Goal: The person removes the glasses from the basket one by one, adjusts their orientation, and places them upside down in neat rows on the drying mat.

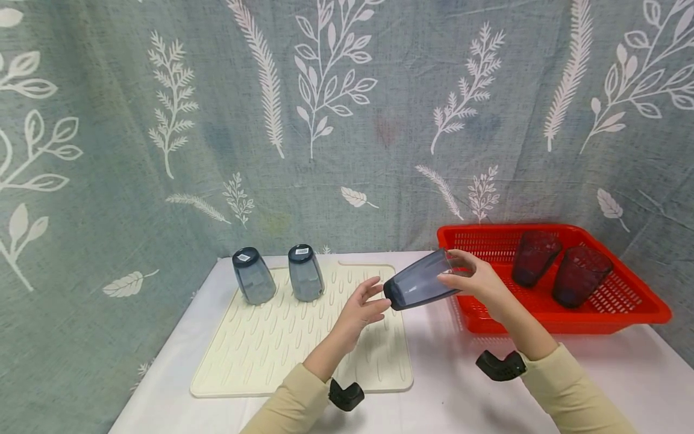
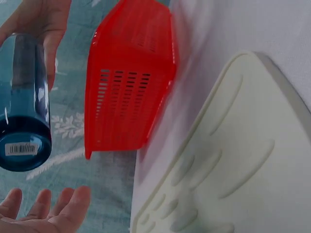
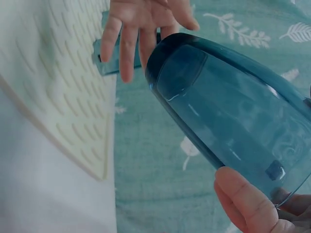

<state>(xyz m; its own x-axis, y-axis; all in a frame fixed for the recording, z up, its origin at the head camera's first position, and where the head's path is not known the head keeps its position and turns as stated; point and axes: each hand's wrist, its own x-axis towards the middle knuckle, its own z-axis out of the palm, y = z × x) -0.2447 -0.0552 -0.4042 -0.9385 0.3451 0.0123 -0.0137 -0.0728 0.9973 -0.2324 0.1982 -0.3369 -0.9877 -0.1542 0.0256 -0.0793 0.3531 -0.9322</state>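
My right hand (image 1: 479,282) grips a blue tinted glass (image 1: 420,282) near its rim, holding it tilted in the air with its thick base toward the left. Close to that base is my left hand (image 1: 358,314), its fingers spread; the left wrist view shows a gap between those fingers and the glass (image 2: 24,97). On the left part of a cream drying mat (image 1: 303,361), two similar glasses stand upside down: one glass (image 1: 255,278) at the far left and another glass (image 1: 306,276) beside it. Both carry a barcode label on the base.
A red plastic basket (image 1: 542,324) with slotted walls stands at the right. Inside are two more glasses, one glass (image 1: 534,258) at the back and one glass (image 1: 581,277) nearer the right wall. A leaf-patterned curtain (image 1: 347,132) hangs behind the white tabletop (image 1: 450,392).
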